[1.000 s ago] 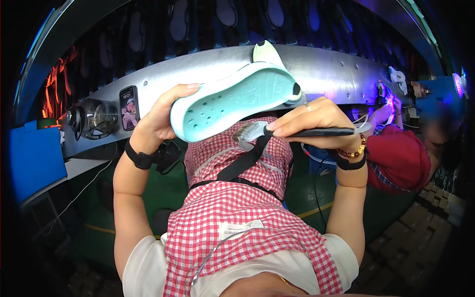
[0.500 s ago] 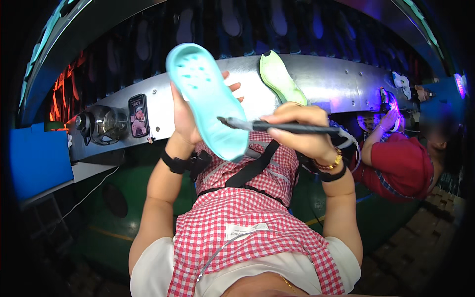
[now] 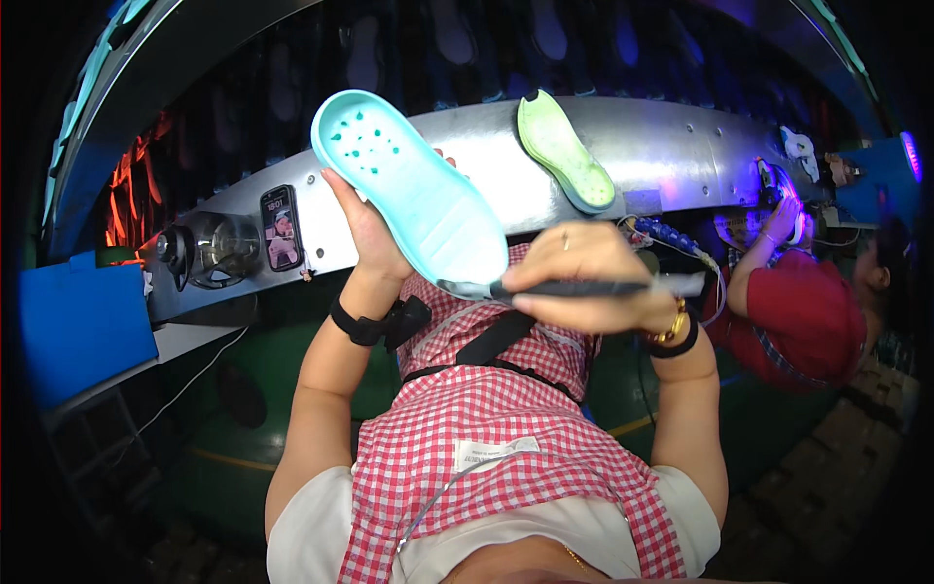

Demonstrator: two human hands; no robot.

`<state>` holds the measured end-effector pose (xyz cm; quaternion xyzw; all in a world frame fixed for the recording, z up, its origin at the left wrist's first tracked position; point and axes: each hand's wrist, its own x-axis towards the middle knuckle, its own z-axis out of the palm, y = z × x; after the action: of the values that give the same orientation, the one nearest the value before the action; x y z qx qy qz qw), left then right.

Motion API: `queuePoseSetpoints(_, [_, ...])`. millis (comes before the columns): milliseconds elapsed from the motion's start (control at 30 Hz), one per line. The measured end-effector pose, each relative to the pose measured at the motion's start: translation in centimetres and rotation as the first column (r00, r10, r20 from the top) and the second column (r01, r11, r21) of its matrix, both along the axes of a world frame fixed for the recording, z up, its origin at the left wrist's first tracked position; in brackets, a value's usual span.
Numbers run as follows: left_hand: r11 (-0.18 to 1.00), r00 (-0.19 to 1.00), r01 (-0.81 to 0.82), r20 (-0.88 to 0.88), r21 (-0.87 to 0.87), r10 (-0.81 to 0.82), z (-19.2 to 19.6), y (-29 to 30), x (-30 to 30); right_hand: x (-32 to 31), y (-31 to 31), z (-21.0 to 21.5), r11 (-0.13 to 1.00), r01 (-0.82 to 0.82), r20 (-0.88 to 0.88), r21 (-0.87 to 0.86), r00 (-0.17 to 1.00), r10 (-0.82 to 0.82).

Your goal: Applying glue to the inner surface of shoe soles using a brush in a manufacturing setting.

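Turquoise shoe sole (image 3: pixel 418 200): raised, tilted, in my left hand's (image 3: pixel 377 237) closed grip.
Black-handled brush (image 3: pixel 632 288): clasped in my right hand (image 3: pixel 587 261), bristles at the turquoise sole's near end.
Lime-green shoe sole (image 3: pixel 562 151): right of the turquoise sole.
Phone (image 3: pixel 281 229): left of it.

On the table (image 3: pixel 662 146), the jug (image 3: pixel 222 248) stands toward the left end, just left of the phone (image 3: pixel 282 229); a box (image 3: pixel 88 326) is farther left, by that end; the sole (image 3: pixel 413 190) is held slantwise over the near edge, right of the phone, its near end past that edge; the left grip (image 3: pixel 375 229) is behind it; the brush (image 3: pixel 545 289), in the right grip (image 3: pixel 584 277), crosses before the near edge, its tip at the sole's near end; the second sole (image 3: pixel 564 151) lies farther right, running from the far edge toward the near edge; a co-worker (image 3: pixel 803 311) is before the right end.
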<state>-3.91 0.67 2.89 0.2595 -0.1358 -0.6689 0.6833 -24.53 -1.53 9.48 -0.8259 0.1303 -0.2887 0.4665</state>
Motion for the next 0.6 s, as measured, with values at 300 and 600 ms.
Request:
queuePoseSetpoints(300, [0.984,0.99,-0.143,-0.017,-0.109,0.142,2.0,-0.7,0.2,1.2,0.4,0.5,0.978,-0.05,0.14,0.203,0.99,0.022])
queuePoseSetpoints(600, [0.958,0.999,-0.016,-0.032,-0.288,0.008,3.6,-0.9,1.6,-0.8,-1.1,-1.6,0.899,-0.127,0.209,0.42,0.977,0.04])
